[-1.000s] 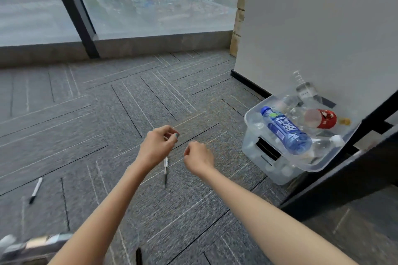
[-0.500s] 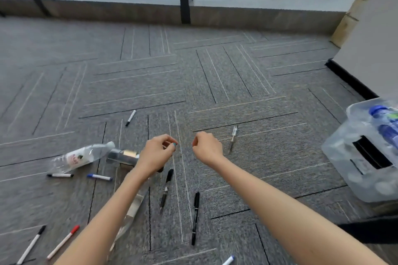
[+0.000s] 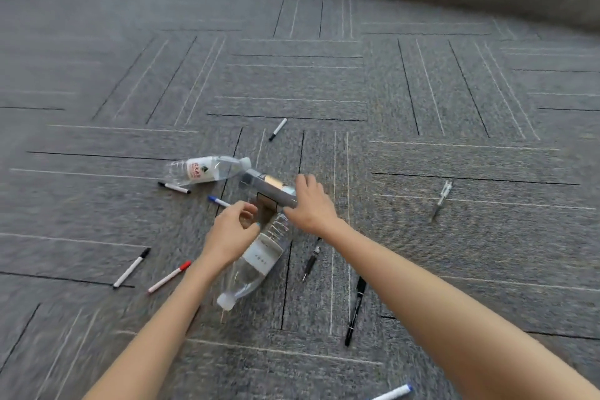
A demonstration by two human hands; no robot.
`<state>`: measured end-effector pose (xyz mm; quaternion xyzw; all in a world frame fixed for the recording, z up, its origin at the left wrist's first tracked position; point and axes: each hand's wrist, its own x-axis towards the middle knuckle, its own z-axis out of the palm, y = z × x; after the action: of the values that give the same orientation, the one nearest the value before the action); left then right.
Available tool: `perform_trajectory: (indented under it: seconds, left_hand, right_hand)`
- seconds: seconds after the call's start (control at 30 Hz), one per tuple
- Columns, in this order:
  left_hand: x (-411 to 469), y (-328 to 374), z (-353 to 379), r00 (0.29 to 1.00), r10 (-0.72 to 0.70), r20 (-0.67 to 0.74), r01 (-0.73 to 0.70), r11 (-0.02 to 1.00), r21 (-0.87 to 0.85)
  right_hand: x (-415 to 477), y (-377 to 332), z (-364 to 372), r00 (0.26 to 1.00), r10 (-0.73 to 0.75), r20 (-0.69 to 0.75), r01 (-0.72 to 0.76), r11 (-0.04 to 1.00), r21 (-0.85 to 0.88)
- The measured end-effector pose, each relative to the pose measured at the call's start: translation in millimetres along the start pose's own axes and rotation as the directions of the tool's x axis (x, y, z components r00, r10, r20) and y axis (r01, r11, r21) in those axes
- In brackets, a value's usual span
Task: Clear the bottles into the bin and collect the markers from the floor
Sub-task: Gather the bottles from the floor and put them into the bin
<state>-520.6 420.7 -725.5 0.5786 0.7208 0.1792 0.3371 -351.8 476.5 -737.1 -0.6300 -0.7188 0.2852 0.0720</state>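
Right hand [image 3: 313, 204] over grey bottle [image 3: 269, 188], fingers curled onto its right end; grip looks closed on it, though blur leaves contact unsure. Left hand [image 3: 232, 232] just left of it, fingers [image 3: 250, 214] loosely curled, pinched near thumb, holding nothing visible. Clear bottle with white label [image 3: 253, 265] lies on carpet floor [image 3: 422, 107] directly below grey bottle. Red-label water bottle [image 3: 206, 169] lies upper left of it. Red-capped marker [image 3: 168, 277] and black-capped marker [image 3: 131, 267] lie lower left; black pen [image 3: 355, 310] lower right.

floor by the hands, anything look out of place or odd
Yes: three bottles lie tipped over, the red-label bottle, the grey can-like bottle under the right hand, and the clear bottle, with markers scattered around.
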Motion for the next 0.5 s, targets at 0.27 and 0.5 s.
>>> perform_trajectory:
  seconds: [0.27, 0.5]
  left_hand:
    - [-11.5, -49.4, -4.3, 0.989, -0.147, 0.022, 0.147, 0.989, -0.010]
    - [-21.6, -64.1, 5.2, 0.984, -0.155, 0.083, 0.155, 0.988, 0.001]
  right_hand:
    - [54.4, -16.4, 37.5, 0.998, 0.035, 0.048, -0.034, 0.999, -0.010]
    - [68.1, -14.6, 53.5, 0.993, 0.117, 0.018, -0.114, 0.986, -0.119]
